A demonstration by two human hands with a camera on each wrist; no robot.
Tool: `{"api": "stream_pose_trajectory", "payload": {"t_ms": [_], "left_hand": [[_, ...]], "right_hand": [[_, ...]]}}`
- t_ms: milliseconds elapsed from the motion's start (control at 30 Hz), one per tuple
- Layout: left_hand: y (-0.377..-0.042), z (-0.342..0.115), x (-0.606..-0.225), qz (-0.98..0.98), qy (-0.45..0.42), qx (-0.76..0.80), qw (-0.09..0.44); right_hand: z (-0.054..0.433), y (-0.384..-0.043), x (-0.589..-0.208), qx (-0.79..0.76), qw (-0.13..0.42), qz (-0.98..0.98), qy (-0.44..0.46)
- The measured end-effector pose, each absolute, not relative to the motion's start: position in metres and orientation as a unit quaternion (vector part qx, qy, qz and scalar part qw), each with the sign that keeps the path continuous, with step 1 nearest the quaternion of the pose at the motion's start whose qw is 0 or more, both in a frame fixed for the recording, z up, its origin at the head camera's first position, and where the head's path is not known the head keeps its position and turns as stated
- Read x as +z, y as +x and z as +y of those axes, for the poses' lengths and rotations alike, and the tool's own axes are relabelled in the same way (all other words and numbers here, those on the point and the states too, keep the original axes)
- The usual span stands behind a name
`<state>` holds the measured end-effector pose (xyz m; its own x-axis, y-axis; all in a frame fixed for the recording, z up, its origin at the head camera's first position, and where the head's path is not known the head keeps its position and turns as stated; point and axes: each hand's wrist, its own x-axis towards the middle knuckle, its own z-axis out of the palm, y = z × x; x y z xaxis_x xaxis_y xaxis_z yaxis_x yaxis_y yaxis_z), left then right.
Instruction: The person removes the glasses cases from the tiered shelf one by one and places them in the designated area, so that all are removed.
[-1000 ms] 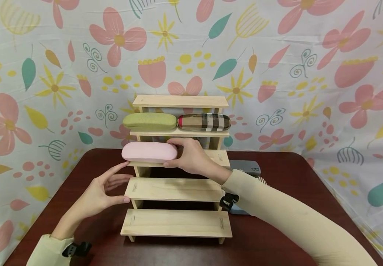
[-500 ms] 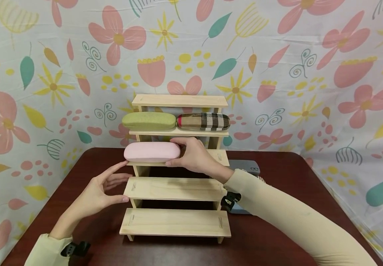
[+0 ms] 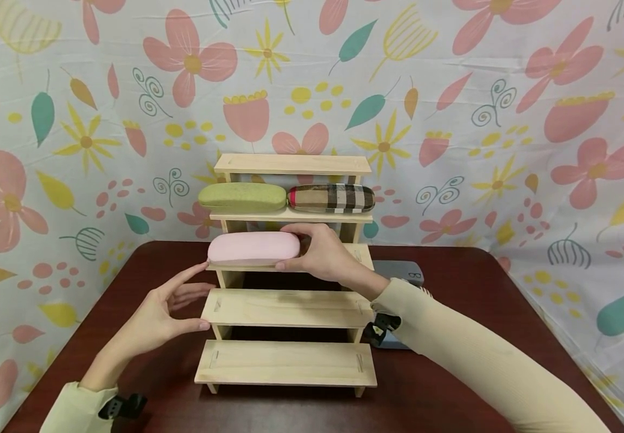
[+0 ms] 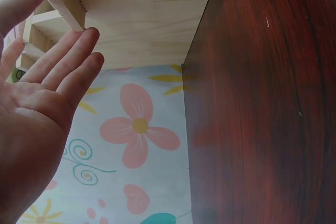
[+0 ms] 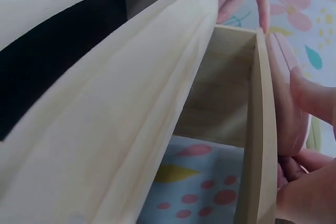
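A pink glasses case [image 3: 253,248] lies lengthwise on the middle shelf of a stepped wooden rack [image 3: 287,308]. My right hand [image 3: 325,255] grips its right end, thumb in front and fingers behind. In the right wrist view the pink case [image 5: 286,95] shows beyond the shelf edge, with the thumb against it. My left hand [image 3: 166,313] is at the rack's left side, fingers extended and thumb and index fingertips at the shelf ends. The left wrist view shows this hand [image 4: 44,98] with straight fingers beside the wooden boards.
A green glasses case [image 3: 243,198] and a plaid glasses case [image 3: 332,198] sit side by side on the shelf above. Behind the right forearm, a grey case [image 3: 398,270] and a partly hidden blue case [image 3: 390,341] lie on the dark wooden table [image 3: 469,300]. A flowered cloth hangs behind.
The pink glasses case has shifted a little to the right along its shelf, together with my right hand. My left hand has stayed at the rack's left side.
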<state>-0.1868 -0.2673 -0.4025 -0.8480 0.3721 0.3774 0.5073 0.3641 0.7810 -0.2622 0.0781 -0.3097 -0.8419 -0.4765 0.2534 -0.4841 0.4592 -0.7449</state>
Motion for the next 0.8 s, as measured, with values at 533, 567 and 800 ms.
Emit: {"api": "stream_pose_trajectory", "payload": {"t_ms": [533, 567, 800], "left_hand": [[-0.187, -0.267, -0.403, -0.82, -0.271, -0.5, 0.07], [-0.187, -0.267, -0.403, -0.82, -0.271, -0.499, 0.07], [-0.187, -0.267, -0.403, -0.82, -0.273, -0.498, 0.072]], "right_hand": [[0.105, -0.253, -0.315, 0.498, 0.001, -0.822, 0.276], [0.107, -0.252, -0.315, 0.502, 0.001, -0.82, 0.275], [0.12, -0.244, -0.316, 0.528, -0.002, -0.807, 0.265]]}}
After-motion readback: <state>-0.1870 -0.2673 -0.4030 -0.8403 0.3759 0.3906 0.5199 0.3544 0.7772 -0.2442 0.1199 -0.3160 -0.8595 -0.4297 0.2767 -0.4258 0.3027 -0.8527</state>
